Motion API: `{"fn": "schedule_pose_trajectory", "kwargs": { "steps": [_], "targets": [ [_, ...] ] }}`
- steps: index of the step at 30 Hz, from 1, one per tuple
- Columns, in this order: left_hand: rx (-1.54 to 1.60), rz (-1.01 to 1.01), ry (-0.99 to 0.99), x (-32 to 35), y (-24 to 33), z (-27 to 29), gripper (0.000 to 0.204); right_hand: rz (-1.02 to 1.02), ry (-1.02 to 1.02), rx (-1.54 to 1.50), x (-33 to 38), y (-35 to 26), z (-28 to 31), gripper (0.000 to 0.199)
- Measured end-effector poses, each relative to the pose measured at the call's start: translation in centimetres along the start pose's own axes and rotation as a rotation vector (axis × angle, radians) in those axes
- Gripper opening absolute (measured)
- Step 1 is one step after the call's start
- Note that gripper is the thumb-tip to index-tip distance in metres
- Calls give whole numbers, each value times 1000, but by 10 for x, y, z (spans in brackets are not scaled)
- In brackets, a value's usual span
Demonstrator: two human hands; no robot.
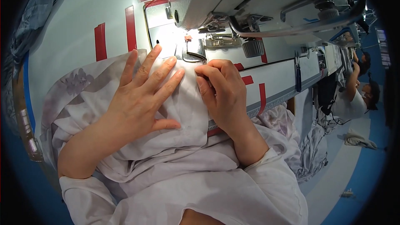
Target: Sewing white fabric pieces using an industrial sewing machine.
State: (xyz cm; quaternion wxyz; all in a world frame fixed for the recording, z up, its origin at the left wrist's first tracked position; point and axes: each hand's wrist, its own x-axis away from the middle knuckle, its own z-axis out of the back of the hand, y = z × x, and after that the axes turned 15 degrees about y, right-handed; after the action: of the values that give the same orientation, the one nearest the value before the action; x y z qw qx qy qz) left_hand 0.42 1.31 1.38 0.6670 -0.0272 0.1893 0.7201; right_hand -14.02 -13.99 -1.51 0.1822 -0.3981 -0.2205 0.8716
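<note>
Pale fabric with faint floral print spreads over the sewing machine table and gathers toward me. On top of it lies my left hand, flat with fingers spread, its fingertips just short of the metal needle plate. My right hand pinches the fabric's right edge between thumb and fingers, close to the presser foot. The sewing machine stands beyond both hands, its lamp lighting the needle area brightly. The fabric's far edge reaches the plate at the foot; whether it lies under the foot I cannot tell.
Red tape strips mark the white tabletop. A ruler strip runs along the table's right edge, with small dark-blue thread snips beyond it. Grey cloth is heaped at far left. Two people work at the far right.
</note>
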Motion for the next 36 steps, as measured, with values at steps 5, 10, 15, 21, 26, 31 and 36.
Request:
{"fn": "schedule_pose_trajectory", "kwargs": {
  "steps": [5,10,15,21,26,31,36],
  "targets": [
    [-34,13,32,-4,0,-5,91,-71,6,-18,8,0,16,22],
    [-8,126,94,-7,6,-17,94,-153,-178,185,28,-26,62,27],
    [-8,112,170,-20,2,-19,86,-101,-118,-102,36,-40,22,25],
    [23,-21,99,-10,5,-7,72,-1158,33,-934,16,11,38,10],
    [29,65,159,-15,9,-12,71,-943,-218,-550,23,-10,63,41],
    [29,18,260,-19,6,-19,75,-634,-156,-146,28,-12,58,45],
    [27,13,167,-11,12,-9,65,-374,-107,-120,32,-15,50,41]
  ]
}}
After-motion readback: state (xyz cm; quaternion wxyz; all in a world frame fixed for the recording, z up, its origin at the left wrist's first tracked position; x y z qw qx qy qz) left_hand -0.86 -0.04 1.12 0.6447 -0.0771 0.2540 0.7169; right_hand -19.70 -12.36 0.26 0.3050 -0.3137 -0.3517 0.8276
